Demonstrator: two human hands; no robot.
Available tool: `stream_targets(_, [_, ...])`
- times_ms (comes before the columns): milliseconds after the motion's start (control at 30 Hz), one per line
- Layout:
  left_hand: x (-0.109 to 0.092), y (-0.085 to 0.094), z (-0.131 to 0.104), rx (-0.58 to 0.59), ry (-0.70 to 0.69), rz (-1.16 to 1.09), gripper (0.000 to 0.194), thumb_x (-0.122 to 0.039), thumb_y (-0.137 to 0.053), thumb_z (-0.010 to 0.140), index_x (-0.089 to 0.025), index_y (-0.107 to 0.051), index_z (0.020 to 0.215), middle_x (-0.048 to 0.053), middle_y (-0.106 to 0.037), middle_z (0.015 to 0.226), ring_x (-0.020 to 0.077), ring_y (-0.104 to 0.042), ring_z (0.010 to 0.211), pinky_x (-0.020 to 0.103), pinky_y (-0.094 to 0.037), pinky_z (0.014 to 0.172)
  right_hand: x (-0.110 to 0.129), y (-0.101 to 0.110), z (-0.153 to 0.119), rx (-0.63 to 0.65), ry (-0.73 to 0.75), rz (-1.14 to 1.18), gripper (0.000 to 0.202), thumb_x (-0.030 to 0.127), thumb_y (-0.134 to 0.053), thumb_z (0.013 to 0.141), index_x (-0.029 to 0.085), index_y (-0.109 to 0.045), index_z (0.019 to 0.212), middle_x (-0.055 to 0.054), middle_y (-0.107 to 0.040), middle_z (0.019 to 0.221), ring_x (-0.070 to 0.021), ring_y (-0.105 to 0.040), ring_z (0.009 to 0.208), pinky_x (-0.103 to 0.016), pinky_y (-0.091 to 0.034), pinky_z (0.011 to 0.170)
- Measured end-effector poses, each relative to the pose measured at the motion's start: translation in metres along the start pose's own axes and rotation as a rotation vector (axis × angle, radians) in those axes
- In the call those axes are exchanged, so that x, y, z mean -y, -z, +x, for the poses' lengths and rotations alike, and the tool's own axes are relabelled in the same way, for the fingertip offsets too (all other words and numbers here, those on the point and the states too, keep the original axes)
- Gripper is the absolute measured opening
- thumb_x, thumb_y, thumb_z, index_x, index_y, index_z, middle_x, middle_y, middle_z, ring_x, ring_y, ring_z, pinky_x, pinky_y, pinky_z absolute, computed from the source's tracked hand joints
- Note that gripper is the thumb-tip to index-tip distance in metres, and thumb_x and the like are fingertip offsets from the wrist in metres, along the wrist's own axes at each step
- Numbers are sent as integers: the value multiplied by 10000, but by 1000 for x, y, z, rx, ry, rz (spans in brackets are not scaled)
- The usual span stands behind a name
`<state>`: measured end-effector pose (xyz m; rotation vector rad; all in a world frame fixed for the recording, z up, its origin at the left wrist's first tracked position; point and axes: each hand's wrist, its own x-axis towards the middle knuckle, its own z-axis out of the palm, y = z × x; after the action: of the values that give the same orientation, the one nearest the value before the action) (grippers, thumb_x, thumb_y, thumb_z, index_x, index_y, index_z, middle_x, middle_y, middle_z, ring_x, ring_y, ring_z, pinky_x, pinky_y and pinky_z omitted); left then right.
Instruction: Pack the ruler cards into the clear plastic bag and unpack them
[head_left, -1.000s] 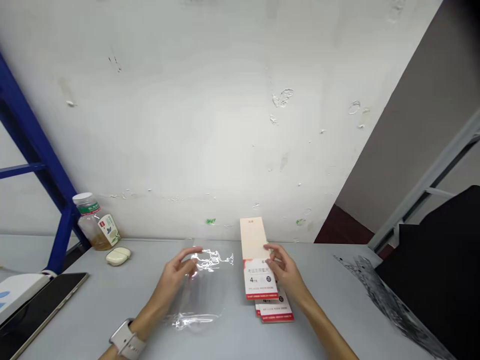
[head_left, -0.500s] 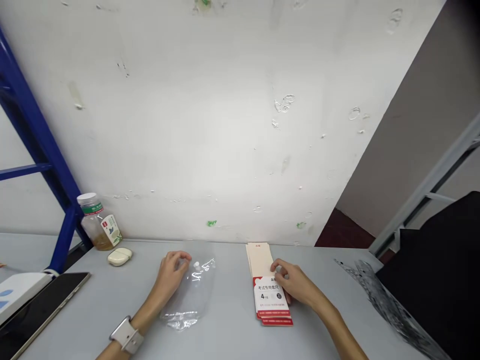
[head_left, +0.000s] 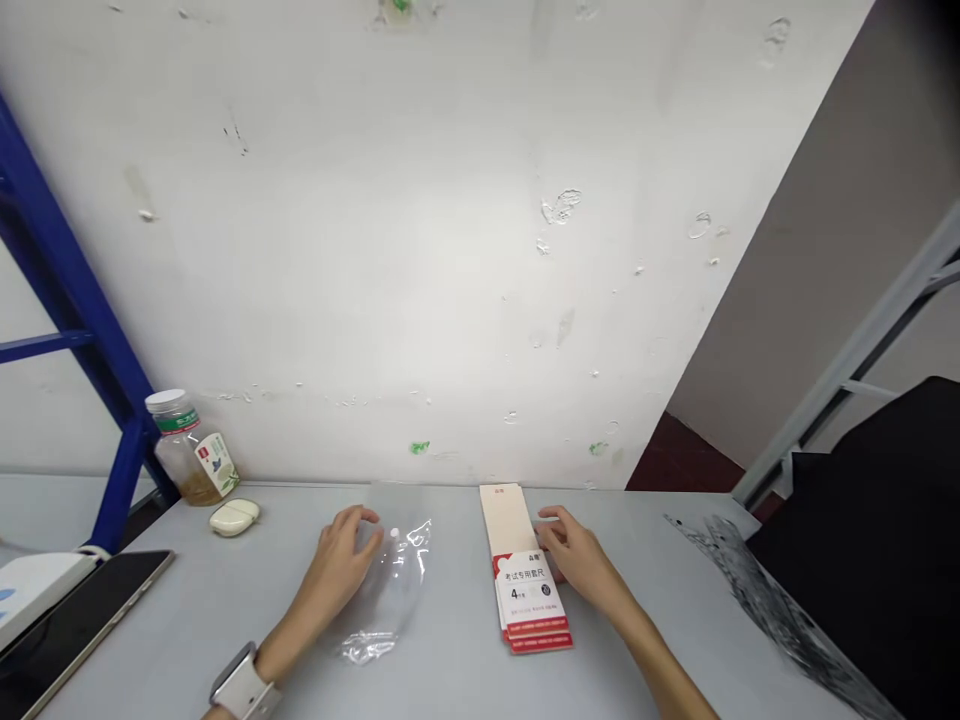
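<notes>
My left hand (head_left: 341, 558) hovers over or rests at the left edge of a clear plastic bag (head_left: 390, 590) lying flat on the desk. Its thumb and fingers are apart, with nothing between them. A small stack of red, white and cream card packets (head_left: 527, 590), printed with Chinese text and a large 4, lies to the right of the bag. My right hand (head_left: 577, 560) is beside the stack's right edge, fingers curved and apart. Whether its lower fingers touch the packets I cannot tell.
On the grey desk (head_left: 450, 680) at left are a jar (head_left: 180, 460) of amber contents, a cream oval case (head_left: 235, 517), and a dark tablet-like device (head_left: 90, 600). A blue metal frame (head_left: 67, 250) stands behind them. Crumpled transparent plastic (head_left: 757, 590) and a black item (head_left: 870, 540) are at right.
The packets have shifted slightly left and sit straighter. My right hand has drawn off their face to their right edge. My left hand stays by the bag. The view has shifted a little.
</notes>
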<state>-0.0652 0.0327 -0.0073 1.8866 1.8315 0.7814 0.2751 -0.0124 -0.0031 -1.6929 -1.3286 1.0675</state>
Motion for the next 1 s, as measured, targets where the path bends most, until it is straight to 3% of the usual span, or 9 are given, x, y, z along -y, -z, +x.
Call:
stream_targets(233, [-3, -13, -6, 25, -78, -154, 297, -472, -468, 838, -248, -602, 980, 93, -550, 1287, 268, -578, 1060, 413, -505, 873, -1, -14, 2, 96, 52, 130, 357, 421, -472, 853, 232, -468, 1155, -114, -639, 1222, -253, -631, 1095, -347, -589, 750])
stream_targets(367, [-9, -15, -12, 55, -93, -197, 295, -468, -465, 850, -247, -598, 993, 101, -505, 1352, 260, -600, 1043, 427, -502, 895, 6, -9, -7, 147, 61, 56, 495, 472, -515, 847, 241, -444, 1279, -128, -472, 1435, -279, -543, 1229, -373, -554, 860])
stream_targets(433, [-11, -15, -14, 65, -102, -215, 297, -463, -457, 860, -242, -595, 1003, 108, -489, 1365, 255, -608, 1037, 422, -500, 904, 13, -1, -17, 245, 50, -95, 677, 479, -610, 788, 314, -361, 1396, -73, -309, 1552, -296, -472, 1301, -405, -519, 929])
stream_targets(500, [-11, -16, -15, 70, -106, -220, 295, -457, -454, 869, -240, -593, 1012, 107, -490, 1364, 250, -617, 1019, 412, -506, 896, 19, 5, -26, 332, 110, -296, 883, 413, -736, 670, 381, -315, 1446, 7, -122, 1618, -312, -289, 1418, -431, -411, 1063])
stream_targets(567, [-11, -16, -15, 63, -108, -206, 285, -453, -455, 873, -247, -595, 1013, 97, -501, 1354, 248, -613, 1025, 404, -508, 893, 24, 8, -33, 403, 136, -422, 1012, 382, -773, 613, 391, -256, 1482, 33, -19, 1629, -306, -127, 1473, -441, -300, 1144])
stream_targets(633, [-12, -15, -15, 49, -116, -191, 273, -449, -462, 867, -256, -599, 1004, 88, -515, 1340, 250, -603, 1045, 401, -507, 898, 26, 7, -37, 464, 121, -492, 1112, 384, -792, 574, 372, -191, 1509, 25, 17, 1631, -303, -52, 1484, -443, -228, 1177])
stream_targets(700, [-13, -14, -15, 33, -118, -194, 267, -449, -476, 852, -256, -606, 982, 90, -528, 1324, 254, -610, 1036, 404, -513, 890, 27, 2, -38, 500, 106, -532, 1168, 373, -802, 545, 363, -156, 1519, 23, 18, 1631, -312, -28, 1485, -448, -182, 1192])
stream_targets(800, [-17, -11, -15, 40, -95, -228, 274, -456, -484, 843, -250, -613, 967, 99, -531, 1319, 255, -641, 979, 402, -532, 849, 28, -7, -38, 487, 133, -534, 1086, 322, -756, 588, 374, -188, 1512, 44, -17, 1630, -299, -41, 1486, -425, -177, 1194])
stream_targets(1000, [-21, -10, -18, 103, -85, -289, 289, -480, -484, 861, -252, -598, 998, 86, -509, 1353, 221, -673, 910, 381, -540, 861, 32, -17, -39, 476, 194, -445, 947, 256, -684, 654, 382, -257, 1490, 58, -40, 1629, -276, -212, 1457, -345, -353, 1105])
